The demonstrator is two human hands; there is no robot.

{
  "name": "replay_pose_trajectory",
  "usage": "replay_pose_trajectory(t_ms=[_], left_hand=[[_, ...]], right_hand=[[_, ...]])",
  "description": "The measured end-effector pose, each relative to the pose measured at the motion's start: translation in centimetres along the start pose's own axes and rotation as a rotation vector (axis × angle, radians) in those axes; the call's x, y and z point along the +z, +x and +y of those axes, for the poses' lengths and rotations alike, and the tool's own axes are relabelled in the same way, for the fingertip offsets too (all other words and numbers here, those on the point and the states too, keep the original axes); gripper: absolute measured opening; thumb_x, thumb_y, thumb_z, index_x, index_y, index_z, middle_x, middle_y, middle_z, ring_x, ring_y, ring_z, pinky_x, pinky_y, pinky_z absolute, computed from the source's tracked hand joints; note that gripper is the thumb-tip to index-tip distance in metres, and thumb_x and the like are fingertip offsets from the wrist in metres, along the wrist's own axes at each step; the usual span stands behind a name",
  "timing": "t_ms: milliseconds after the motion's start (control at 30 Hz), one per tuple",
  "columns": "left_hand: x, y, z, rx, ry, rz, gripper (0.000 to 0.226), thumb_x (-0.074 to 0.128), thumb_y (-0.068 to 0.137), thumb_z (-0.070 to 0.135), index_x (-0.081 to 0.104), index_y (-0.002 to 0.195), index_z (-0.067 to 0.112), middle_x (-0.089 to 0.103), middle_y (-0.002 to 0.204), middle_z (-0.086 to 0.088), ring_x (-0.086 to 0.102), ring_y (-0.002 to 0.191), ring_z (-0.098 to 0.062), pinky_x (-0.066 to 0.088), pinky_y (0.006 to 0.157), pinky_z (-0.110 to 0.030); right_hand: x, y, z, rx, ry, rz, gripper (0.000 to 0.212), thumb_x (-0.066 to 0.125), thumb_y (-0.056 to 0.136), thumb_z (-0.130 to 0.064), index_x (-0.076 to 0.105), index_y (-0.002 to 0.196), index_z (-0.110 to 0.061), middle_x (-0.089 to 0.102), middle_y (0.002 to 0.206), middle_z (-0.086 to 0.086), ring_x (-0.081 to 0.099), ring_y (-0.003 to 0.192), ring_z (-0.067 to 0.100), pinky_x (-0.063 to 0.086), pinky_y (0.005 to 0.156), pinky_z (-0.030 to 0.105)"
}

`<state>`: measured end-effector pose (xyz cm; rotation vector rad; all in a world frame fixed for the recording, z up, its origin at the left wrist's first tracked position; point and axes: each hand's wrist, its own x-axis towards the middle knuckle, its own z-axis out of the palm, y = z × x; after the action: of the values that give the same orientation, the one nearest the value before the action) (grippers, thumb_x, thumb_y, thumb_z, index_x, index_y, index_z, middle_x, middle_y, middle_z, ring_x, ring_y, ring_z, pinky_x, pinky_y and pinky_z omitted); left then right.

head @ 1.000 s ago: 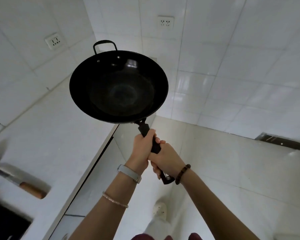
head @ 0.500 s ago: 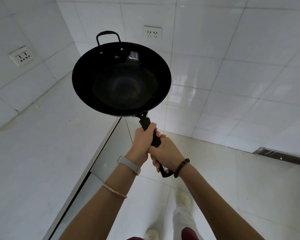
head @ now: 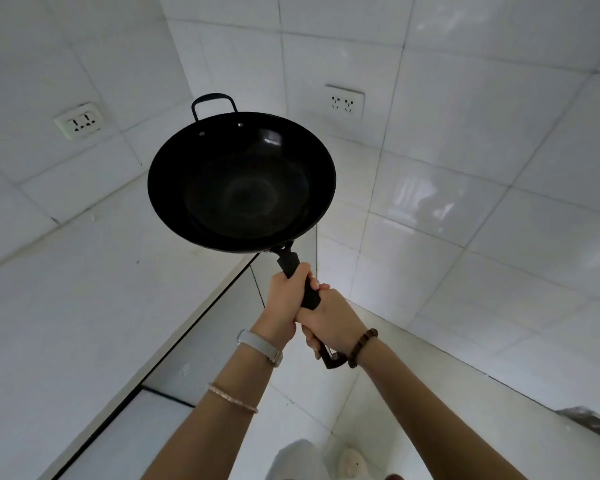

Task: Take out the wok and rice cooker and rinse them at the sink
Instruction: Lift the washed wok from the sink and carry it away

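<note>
Up in front of the tiled wall corner, near the far end of the white desk point(head: 66, 306), in the air and touching nothing: round black metal wok point(head: 243, 188), hollow facing the camera, seemingly bare inside. Held by its long straight black handle point(head: 291, 265), both hands clenched round it: left hand point(head: 284, 303) higher, just below the bowl, fingertips point(head: 317, 285) wrapped over the grip; right hand point(head: 333, 323) lower, touching the left, close to the butt end. Long axis running from the hands away and upward, through the bowl to the small black loop handle point(head: 213, 102) on the far rim. Bowl therefore straight ahead of the fingers, farther out than either hand, left hand the nearer to it. One white wall socket point(head: 78, 121) left of the wok, a second socket point(head: 345, 103) right of it. No sink, tap or rice cooker in view. Judged as mid-carry: wok taken out, rinsing not yet begun. Probably calls for a turn toward the unseen sink, keeping the heavy bowl end level, with leverage along that handle liable to dip it.
</note>
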<state>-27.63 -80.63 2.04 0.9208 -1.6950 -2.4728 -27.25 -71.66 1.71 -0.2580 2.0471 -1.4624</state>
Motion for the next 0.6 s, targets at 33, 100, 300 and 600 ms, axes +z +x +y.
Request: replay_pose_trajectory(t_ms=[33,100,300,600], left_hand=[[0.1,0.7,0.3,0.001,-0.011,0.022,0.026,0.052,0.093,0.010,0.050,0.066,0.011,0.052,0.048,0.001,0.060,0.056,-0.018,0.053,0.068,-0.031],[0.2,2.3,1.0,0.001,-0.028,0.067,0.025,0.052,0.093,0.010,0.050,0.068,0.011,0.052,0.048,0.001,0.060,0.055,-0.016,0.054,0.062,-0.027],[-1.4,7.9,3.2,-0.004,-0.068,0.158,0.024,0.051,0.093,0.009,0.050,0.069,0.010,0.052,0.051,0.000,0.061,0.056,-0.016,0.054,0.059,-0.025],[-5.3,18.3,7.5,-0.021,-0.163,0.208,0.032,0.053,0.094,0.010,0.050,0.062,0.010,0.053,0.050,-0.002,0.060,0.056,-0.018,0.053,0.060,-0.026]], right_hand=[[-0.3,0.8,-0.3,-0.005,-0.005,-0.020,0.009,0.053,0.083,-0.005,0.051,0.075,-0.003,0.050,0.044,0.006,0.045,0.033,0.019,0.047,0.039,0.027],[-0.8,2.7,-0.9,-0.009,-0.006,-0.065,0.009,0.052,0.083,-0.004,0.050,0.074,-0.004,0.049,0.044,0.006,0.044,0.033,0.018,0.047,0.038,0.027],[-0.7,9.6,-2.6,0.031,-0.032,-0.169,0.005,0.051,0.081,-0.002,0.048,0.080,-0.005,0.048,0.043,0.004,0.043,0.032,0.017,0.045,0.037,0.026],[1.2,20.7,-6.5,0.059,-0.093,-0.242,0.005,0.054,0.083,-0.004,0.051,0.086,-0.004,0.050,0.045,0.002,0.044,0.035,0.016,0.045,0.040,0.027]])
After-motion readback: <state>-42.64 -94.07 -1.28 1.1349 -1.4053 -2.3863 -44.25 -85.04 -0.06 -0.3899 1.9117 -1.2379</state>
